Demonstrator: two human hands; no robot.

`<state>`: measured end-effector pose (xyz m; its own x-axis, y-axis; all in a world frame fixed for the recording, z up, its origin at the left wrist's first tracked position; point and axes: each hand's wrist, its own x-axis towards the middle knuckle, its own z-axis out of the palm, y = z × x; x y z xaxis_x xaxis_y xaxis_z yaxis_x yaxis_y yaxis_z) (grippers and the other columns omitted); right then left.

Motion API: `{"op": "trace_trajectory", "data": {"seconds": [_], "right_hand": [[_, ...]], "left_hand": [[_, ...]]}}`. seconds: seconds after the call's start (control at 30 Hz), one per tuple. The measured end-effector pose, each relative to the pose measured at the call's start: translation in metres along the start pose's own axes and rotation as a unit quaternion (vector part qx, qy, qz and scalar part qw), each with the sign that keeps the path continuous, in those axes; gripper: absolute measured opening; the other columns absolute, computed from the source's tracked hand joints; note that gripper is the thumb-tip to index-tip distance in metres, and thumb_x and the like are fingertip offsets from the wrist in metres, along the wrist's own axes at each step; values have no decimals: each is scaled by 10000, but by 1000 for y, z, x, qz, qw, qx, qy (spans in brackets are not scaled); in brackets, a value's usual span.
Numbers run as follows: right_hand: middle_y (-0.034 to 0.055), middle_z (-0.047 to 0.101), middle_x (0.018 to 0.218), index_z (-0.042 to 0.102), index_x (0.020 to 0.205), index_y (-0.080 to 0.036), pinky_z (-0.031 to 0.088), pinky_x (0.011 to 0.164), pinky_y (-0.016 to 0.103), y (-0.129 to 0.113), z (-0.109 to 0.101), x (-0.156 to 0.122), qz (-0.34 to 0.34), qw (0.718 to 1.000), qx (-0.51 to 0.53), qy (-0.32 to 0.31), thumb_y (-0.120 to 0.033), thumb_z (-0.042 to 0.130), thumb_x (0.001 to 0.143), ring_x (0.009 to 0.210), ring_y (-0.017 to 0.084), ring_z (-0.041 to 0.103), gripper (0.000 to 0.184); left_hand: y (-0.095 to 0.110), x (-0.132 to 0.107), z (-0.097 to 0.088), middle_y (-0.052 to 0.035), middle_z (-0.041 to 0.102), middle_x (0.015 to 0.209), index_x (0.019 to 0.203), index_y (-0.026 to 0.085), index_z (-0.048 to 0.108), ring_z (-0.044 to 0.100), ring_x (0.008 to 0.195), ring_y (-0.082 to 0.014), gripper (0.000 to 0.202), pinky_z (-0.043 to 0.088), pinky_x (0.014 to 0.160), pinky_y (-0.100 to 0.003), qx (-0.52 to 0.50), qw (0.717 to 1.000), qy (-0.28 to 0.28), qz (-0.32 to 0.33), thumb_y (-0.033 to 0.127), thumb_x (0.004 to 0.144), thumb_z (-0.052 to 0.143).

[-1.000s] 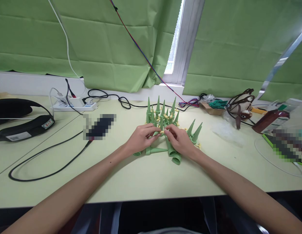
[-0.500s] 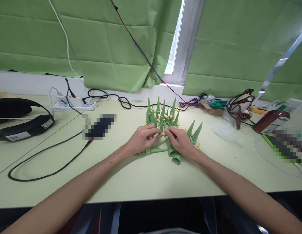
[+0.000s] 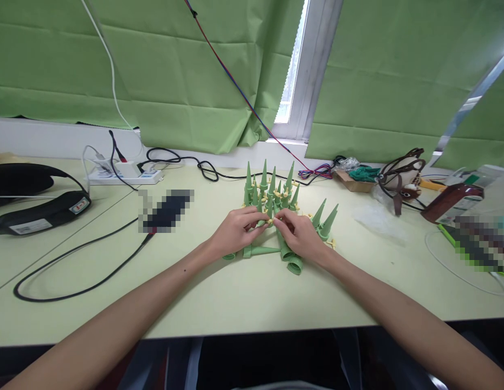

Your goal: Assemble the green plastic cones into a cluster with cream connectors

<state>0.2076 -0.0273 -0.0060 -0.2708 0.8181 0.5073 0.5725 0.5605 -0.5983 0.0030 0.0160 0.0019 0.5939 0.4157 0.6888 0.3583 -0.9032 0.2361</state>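
My left hand (image 3: 236, 232) and my right hand (image 3: 301, 235) meet over the pale green table (image 3: 244, 292), fingers pinched together on a small yellow part (image 3: 270, 221) on a green cone spike. Just behind the fingertips stands a cluster of upright green cone spikes (image 3: 270, 189) with small yellow pieces among them. Two more upright spikes (image 3: 325, 218) stand to the right. Several green spikes lie flat below my hands (image 3: 272, 252); one open round end (image 3: 295, 266) shows under my right wrist.
A black cable (image 3: 73, 265) loops across the left of the table. A white power strip (image 3: 124, 173) and a black curved device (image 3: 40, 208) lie far left. At right sit a tangled brown bag (image 3: 400, 181), a dark bottle (image 3: 449, 201) and clear plastic wrap (image 3: 376, 219). Green curtains hang behind.
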Motion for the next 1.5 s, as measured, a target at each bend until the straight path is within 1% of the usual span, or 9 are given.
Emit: {"op": "trace_trajectory", "data": {"seconds": [0.3,0.47,0.63,0.8,0.97,1.1,1.2,1.33,1.5], "right_hand": [[-29,481,595,499,714,-199,321,558,266,4,2,2,-2,999,-31,24,-397,413,1014,536,120,434,370],[-45,509,586,578,927,-198,334,537,259,2,0,0,6,1000,-1,21,-393,472,991,507,118,439,231],[-43,510,597,568,962,-196,334,536,259,0,-1,-2,-8,1000,11,7,-366,470,991,513,119,436,199],[-38,508,606,562,897,-198,339,550,261,1,-1,0,-9,1000,0,6,-359,463,992,529,121,439,211],[-29,477,607,491,735,-200,329,558,266,4,1,1,-14,1000,-22,10,-369,415,1008,543,120,431,330],[-36,437,577,455,684,-200,317,556,269,5,2,1,-11,999,-28,13,-380,397,1018,527,115,409,384],[-38,462,586,500,735,-200,319,555,265,3,1,1,-7,1000,-18,22,-385,413,1015,524,115,416,347],[-50,488,588,558,926,-202,324,539,258,0,0,-1,1,1000,7,13,-375,470,992,509,117,424,205],[-53,477,587,544,943,-196,315,530,256,0,0,-1,-8,1000,21,7,-343,475,990,508,115,419,168]], "left_hand": [[0,0,1,-2,597,699,986,187,707,494,572,-97,160,396,548,-216,-7,1000,-1,5,271,930,583],[0,1,0,-2,582,687,967,173,712,483,561,-93,158,393,542,-211,-8,1000,9,0,268,925,593],[0,1,0,-1,575,687,968,167,712,482,559,-92,161,392,545,-212,-3,1000,6,0,265,924,592],[1,1,-1,-6,588,701,977,178,709,492,559,-97,191,396,542,-217,5,1000,-4,2,292,944,559],[1,0,0,-8,587,712,1024,184,710,503,585,-103,188,383,538,-218,17,1000,-9,23,274,943,565],[1,0,0,-2,564,690,1021,168,714,482,576,-101,182,362,527,-218,16,999,-9,28,259,932,585],[1,0,0,-2,569,695,1004,167,712,479,570,-99,171,365,527,-216,6,1000,0,22,257,928,589],[1,1,0,-1,570,694,979,173,710,478,568,-95,154,380,538,-211,-5,1000,10,6,256,927,590],[1,1,-1,2,580,689,975,163,709,468,547,-87,158,389,542,-207,-9,1000,17,5,265,922,601]]}}
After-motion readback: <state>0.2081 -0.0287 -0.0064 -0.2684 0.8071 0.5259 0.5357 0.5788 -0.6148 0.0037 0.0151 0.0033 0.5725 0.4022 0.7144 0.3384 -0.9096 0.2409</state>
